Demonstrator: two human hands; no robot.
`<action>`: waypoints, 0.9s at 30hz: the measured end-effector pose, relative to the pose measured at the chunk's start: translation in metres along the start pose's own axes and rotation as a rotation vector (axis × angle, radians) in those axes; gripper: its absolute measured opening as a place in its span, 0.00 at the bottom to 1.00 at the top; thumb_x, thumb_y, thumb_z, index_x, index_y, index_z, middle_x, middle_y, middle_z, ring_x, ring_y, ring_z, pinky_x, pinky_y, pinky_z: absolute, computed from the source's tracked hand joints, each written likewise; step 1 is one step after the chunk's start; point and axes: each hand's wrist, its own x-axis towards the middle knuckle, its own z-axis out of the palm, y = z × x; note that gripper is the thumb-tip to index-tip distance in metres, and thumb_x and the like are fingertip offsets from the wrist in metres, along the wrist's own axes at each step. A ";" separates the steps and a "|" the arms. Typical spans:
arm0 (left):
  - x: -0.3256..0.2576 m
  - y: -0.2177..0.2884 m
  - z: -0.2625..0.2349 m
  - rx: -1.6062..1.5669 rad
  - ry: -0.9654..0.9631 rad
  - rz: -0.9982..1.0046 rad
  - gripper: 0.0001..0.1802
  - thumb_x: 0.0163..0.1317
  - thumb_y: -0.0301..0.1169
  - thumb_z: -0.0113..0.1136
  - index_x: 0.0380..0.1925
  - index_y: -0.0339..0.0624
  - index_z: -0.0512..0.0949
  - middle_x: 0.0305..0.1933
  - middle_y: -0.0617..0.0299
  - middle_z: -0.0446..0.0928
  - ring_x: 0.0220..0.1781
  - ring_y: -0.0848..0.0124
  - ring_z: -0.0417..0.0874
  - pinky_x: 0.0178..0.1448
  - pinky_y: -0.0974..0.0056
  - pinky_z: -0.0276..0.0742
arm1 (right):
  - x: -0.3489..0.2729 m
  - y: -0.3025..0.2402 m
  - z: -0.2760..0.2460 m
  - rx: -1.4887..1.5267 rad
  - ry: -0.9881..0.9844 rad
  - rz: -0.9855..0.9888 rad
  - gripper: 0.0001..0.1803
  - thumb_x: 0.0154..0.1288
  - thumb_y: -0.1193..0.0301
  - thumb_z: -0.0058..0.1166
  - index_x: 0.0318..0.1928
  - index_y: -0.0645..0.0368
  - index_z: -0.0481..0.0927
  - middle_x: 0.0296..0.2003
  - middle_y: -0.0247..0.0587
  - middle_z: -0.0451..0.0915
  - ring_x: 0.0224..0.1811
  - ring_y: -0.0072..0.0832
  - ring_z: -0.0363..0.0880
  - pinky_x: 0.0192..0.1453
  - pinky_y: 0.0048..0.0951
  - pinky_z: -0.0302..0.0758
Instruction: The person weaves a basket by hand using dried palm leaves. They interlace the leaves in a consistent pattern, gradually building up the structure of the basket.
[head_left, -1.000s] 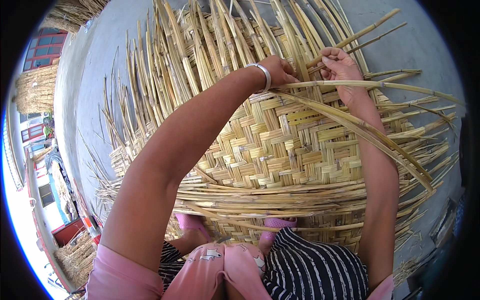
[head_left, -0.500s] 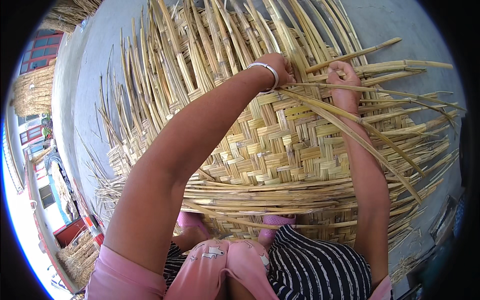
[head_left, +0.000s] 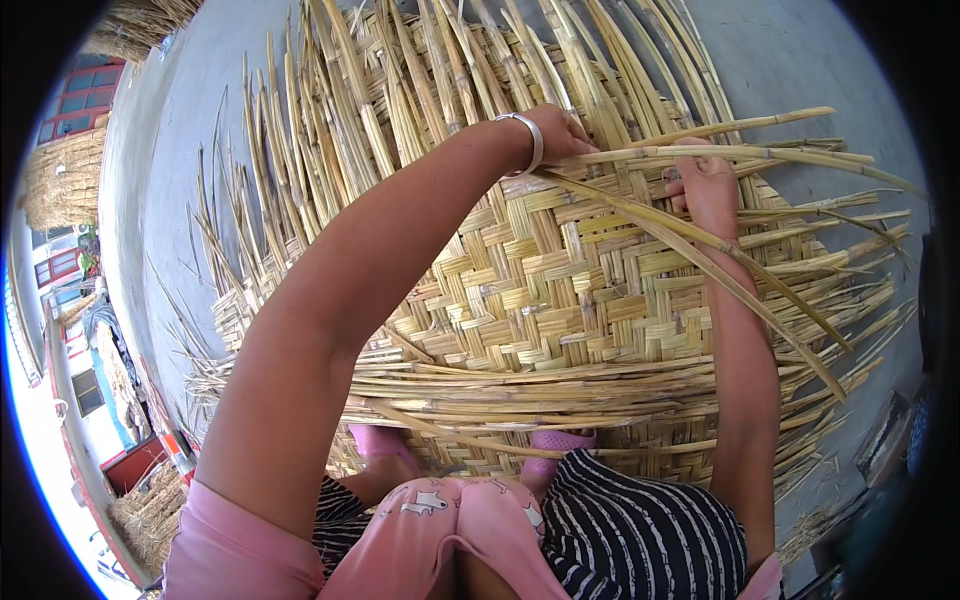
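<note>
A large mat (head_left: 545, 280) of flattened, straw-coloured reed strips lies in front of me, woven in a zigzag pattern. My left hand (head_left: 558, 137), with a silvery bangle on its wrist, is closed at the mat's upper weave. From its fingers a pale reed strip (head_left: 790, 156) runs rightward. My right hand (head_left: 708, 188) has curled fingers around that strip further along. Two loose strips (head_left: 745, 262) slant down from beneath my left hand and cross over my right forearm. Unwoven strip ends (head_left: 420, 75) fan out beyond the left hand.
A bundle of long reeds (head_left: 540, 390) lies across the mat's near side, by my pink shoes (head_left: 555, 441). Grey concrete floor (head_left: 800, 50) surrounds the mat. Straw bundles (head_left: 68, 178) stand at the far left near a building. Dark objects (head_left: 890, 440) sit at the right edge.
My right hand has shifted slightly right and down, and a reed strip now stretches above it from my left hand. The left hand has moved slightly left.
</note>
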 end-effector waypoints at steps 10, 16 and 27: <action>-0.029 0.012 -0.044 0.166 -0.192 -0.017 0.24 0.57 0.47 0.63 0.43 0.39 0.81 0.43 0.54 0.82 0.46 0.65 0.82 0.53 0.63 0.75 | -0.023 -0.039 0.007 0.305 -0.439 0.146 0.15 0.67 0.70 0.49 0.52 0.63 0.73 0.35 0.38 0.80 0.31 0.19 0.79 0.32 0.19 0.76; -0.028 0.007 -0.044 0.204 -0.242 -0.020 0.26 0.53 0.47 0.66 0.45 0.38 0.80 0.44 0.52 0.81 0.46 0.62 0.81 0.53 0.60 0.74 | -0.016 -0.042 0.019 0.331 -0.535 0.227 0.13 0.67 0.72 0.47 0.50 0.63 0.71 0.35 0.40 0.80 0.34 0.22 0.79 0.34 0.20 0.78; -0.055 0.003 -0.037 0.392 0.045 0.149 0.13 0.54 0.36 0.65 0.39 0.45 0.83 0.33 0.57 0.83 0.34 0.66 0.83 0.43 0.62 0.77 | 0.037 -0.059 0.043 -0.228 -0.511 -0.211 0.15 0.61 0.73 0.55 0.48 0.61 0.73 0.31 0.32 0.78 0.30 0.18 0.75 0.32 0.20 0.72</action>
